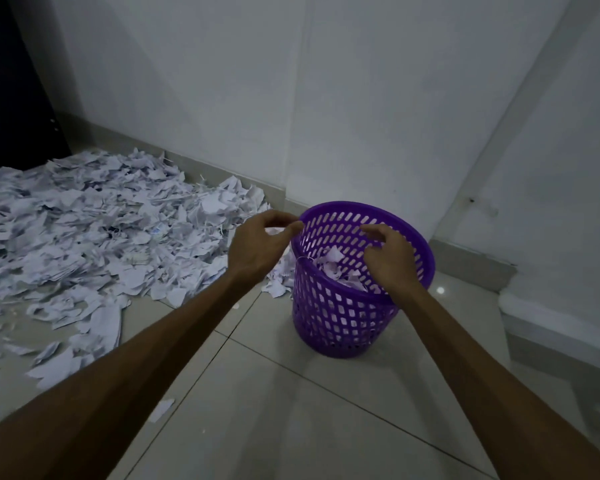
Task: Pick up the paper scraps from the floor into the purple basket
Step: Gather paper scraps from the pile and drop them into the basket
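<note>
A purple perforated basket stands upright on the tiled floor near the wall corner, with white paper scraps lying inside it. A large heap of torn paper scraps covers the floor to the left. My left hand hovers just left of the basket's rim with its fingers loosely curled and nothing visibly held. My right hand hangs over the basket's mouth, fingers relaxed and curled downward, holding nothing.
White walls meet in a corner behind the basket. A dark door stands at the far left. A low white ledge runs along the right. One stray scrap lies on the bare tiles between my arms.
</note>
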